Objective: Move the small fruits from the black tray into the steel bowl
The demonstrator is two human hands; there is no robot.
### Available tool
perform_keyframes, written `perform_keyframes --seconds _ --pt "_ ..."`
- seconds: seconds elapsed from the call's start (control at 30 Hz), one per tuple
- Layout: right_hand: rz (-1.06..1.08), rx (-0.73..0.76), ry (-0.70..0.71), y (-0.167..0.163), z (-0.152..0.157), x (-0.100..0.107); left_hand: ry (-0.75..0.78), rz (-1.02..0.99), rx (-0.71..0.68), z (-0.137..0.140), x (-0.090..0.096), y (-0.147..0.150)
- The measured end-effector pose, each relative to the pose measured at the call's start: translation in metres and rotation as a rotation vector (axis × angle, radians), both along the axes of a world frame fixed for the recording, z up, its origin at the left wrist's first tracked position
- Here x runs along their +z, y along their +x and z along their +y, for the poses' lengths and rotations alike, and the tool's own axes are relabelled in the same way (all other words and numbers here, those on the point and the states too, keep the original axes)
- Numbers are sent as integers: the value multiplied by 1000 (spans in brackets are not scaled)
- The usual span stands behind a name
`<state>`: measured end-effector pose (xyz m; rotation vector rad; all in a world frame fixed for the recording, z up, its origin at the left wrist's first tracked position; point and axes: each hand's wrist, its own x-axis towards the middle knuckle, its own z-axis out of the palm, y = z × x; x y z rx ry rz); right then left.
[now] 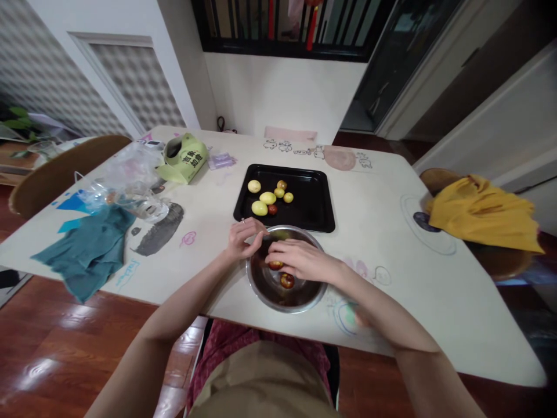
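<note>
So, left hand (246, 237) empty, half-open at bowl's edge (285, 309); right (301, 259) (grip unclear) over fruit (275, 265).

Ambient light moderate and diffuse, its direction hard to tell; pale tabletop (209, 220) fairly evenly lit, greyer toward its near right corner, with soft shade inside the metal bowl (261, 284) at the near edge. White glare patches on the glossy floor (104, 331) below the near left corner; dark glass door (383, 81) beyond the far right corner loses detail. Wide-angle stretch pulls the tabletop's corners outward, with fine detail soft and smeared toward the frame's margins.
</note>
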<state>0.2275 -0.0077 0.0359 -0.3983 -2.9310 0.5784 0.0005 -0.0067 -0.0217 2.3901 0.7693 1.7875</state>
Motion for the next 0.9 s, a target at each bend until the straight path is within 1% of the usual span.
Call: perform_keyframes --seconds 0.17,0.37,0.5,0.6,0.77,0.83,0.9 --pt "-82 79 105 -11 -10 -9 -35 -17 -15 0 0 1" --pt "-103 91 201 -14 -15 -22 -28 18 -21 -1 2 0" --pt "-88 90 221 -15 -15 -28 -37 38 -20 -2 4 0" --pt "-74 78 194 -14 -14 -25 -39 36 -30 -1 3 0" --pt "-9 41 93 -6 -2 -9 -57 7 -42 -1 1 0" --pt "44 14 72 -1 5 -3 -112 13 -46 -1 2 0" --pt "98 -24 85 6 14 1 -191 45 -36 0 4 0"
